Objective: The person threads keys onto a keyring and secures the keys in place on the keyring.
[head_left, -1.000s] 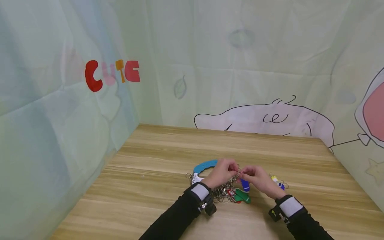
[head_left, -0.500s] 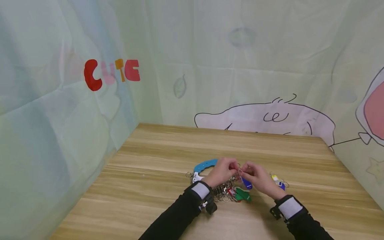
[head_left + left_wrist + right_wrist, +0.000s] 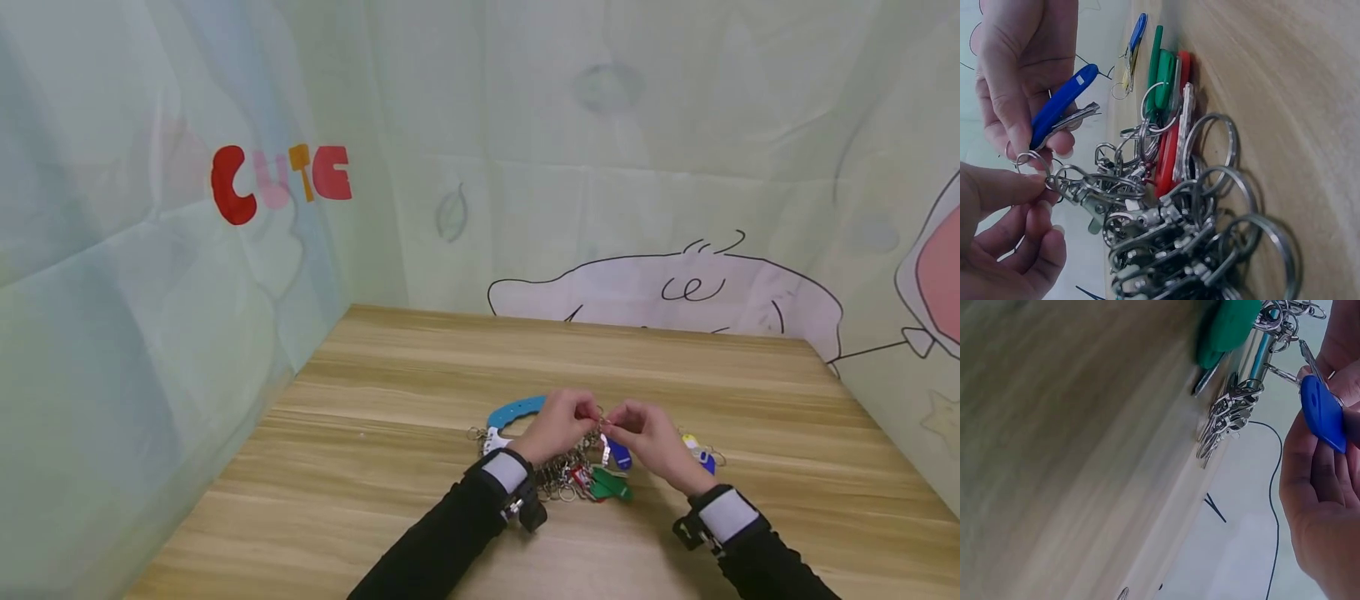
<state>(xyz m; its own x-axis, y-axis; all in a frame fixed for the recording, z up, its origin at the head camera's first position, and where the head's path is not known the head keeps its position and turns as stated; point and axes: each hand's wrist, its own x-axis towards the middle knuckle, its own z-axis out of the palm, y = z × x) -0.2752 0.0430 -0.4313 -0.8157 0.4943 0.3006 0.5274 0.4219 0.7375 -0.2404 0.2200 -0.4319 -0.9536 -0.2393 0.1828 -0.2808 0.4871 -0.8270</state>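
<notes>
My left hand (image 3: 555, 429) pinches a small metal clasp ring (image 3: 1060, 181) between thumb and forefinger. Facing it, my right hand (image 3: 658, 446) pinches the split ring (image 3: 1030, 164) of a blue key tag (image 3: 1065, 103), from which a silver key (image 3: 1075, 119) also hangs. In the left wrist view the fingertips nearly meet and the rings overlap; whether they are linked I cannot tell. A cluster of metal clasps and rings (image 3: 1166, 250) lies below on a holder with a blue band (image 3: 517, 411) and white part (image 3: 493, 442). Green tags (image 3: 1164, 81) and a red tag (image 3: 1167, 156) are among it.
On the wooden table (image 3: 337, 483), yellow and blue key tags (image 3: 705, 458) with rings lie right of my right hand. Printed cloth (image 3: 637, 208) hangs behind the table's far edge and along the sides.
Both hands stay nearly in place, fingertips together. The blue key tag swings slightly outward to the right, and the right hand shifts a little. The view tilts slightly.
</notes>
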